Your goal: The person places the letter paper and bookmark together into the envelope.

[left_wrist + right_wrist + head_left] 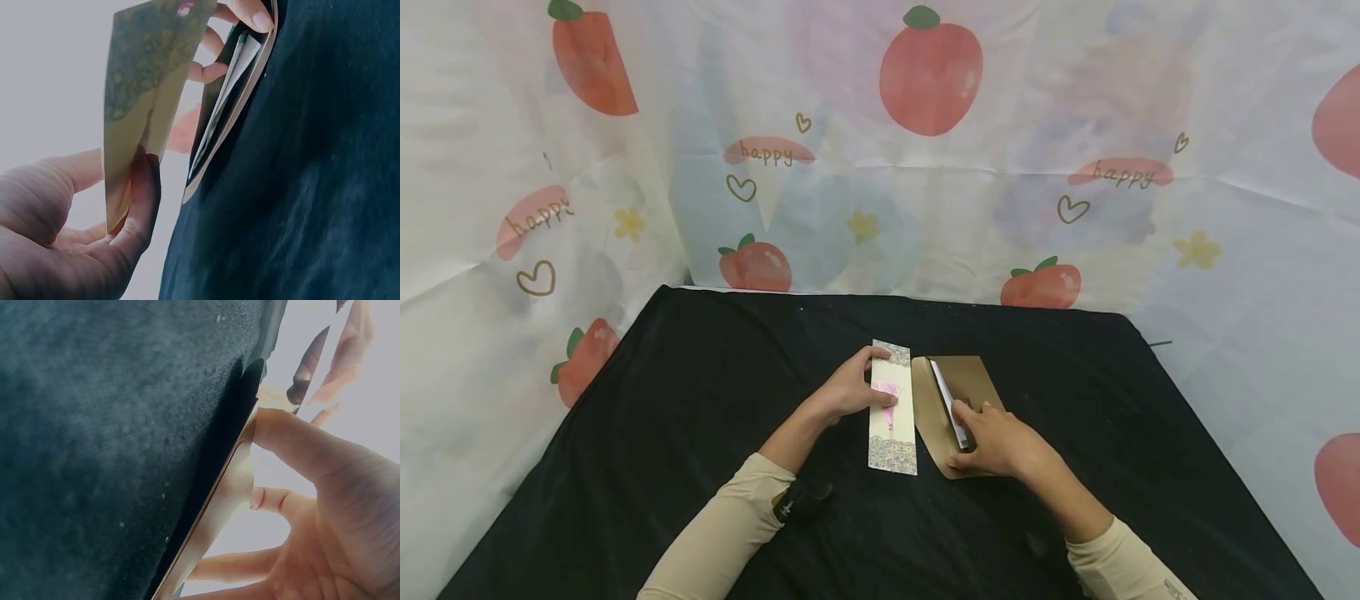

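Observation:
My left hand [848, 388] pinches a long cream bookmark card [880, 423] along its left side, thumb across the front. Patterned bands mark both ends of the card, and a pink tassel [889, 392] shows in the middle. Just to its right lies a brown paper envelope [967, 372] with its mouth parted. White folded papers [944, 392] stick up inside that mouth, also seen in the left wrist view. The right hand [1006, 440] grips the envelope, its thumb at the near edge and its fingers by the opening; the right wrist view shows the thumb on the envelope's edge [212, 515].
Black cloth [737, 392] covers the table under both hands. A printed curtain [842, 208] with fruit and hearts hangs behind and along the sides. A black band [793, 502] sits on the left wrist.

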{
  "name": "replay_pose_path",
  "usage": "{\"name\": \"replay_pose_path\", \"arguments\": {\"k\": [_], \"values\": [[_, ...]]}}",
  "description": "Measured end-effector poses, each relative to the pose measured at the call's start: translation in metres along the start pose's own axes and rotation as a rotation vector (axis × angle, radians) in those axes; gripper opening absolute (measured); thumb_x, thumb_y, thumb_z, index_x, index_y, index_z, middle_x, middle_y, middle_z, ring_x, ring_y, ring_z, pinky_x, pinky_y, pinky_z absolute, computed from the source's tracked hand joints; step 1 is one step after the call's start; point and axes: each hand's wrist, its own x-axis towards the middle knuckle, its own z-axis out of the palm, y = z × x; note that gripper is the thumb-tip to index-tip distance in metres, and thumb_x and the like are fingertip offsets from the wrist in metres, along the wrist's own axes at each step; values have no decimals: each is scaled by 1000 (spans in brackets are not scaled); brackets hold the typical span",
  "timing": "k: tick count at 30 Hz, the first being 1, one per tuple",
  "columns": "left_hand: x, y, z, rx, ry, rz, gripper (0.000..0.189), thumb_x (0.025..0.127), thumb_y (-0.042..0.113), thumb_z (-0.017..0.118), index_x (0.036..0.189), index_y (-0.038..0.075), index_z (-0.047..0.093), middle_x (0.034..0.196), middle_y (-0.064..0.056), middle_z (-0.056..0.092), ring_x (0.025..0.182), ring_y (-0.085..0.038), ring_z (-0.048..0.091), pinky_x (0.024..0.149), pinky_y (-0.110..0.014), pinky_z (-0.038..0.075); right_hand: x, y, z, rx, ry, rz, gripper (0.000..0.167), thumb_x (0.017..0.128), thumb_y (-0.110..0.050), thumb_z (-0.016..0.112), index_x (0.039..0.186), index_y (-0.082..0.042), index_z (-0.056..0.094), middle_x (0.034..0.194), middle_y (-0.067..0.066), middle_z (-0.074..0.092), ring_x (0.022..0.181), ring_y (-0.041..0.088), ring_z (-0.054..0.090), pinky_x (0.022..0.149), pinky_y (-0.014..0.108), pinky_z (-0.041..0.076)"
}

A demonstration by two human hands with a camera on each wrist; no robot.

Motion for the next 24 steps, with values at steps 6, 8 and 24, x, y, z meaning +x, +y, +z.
{"name": "replay_pose_path", "arguments": {"k": [6, 8, 24], "values": [[3, 0, 9, 21, 1, -2, 71, 81, 3, 87, 142, 4, 51, 139, -22, 53, 99, -27, 62, 82, -36, 55, 1, 1, 0, -3, -8, 9, 59, 81, -46, 87, 116, -15, 51, 91, 11, 51, 78, 29, 56, 66, 48, 49], [5, -1, 12, 23, 3, -7, 70, 80, 4, 88, 141, 4, 52, 133, -20, 55, 99, -27, 61, 83, -36, 54, 1, 2, -1, -1, -7, 3, 58, 81, -45, 87, 115, -15, 51, 90, 10, 50, 76, 28, 55, 64, 46, 47], [18, -2, 38, 58, 25, -32, 67, 80, 1, 87, 139, -2, 55, 112, -16, 62, 90, -22, 61, 74, -29, 54, 0, 4, -2, -8, -32, -32, 57, 85, -49, 84, 115, -15, 49, 88, 9, 49, 72, 24, 52, 61, 43, 45]]}}
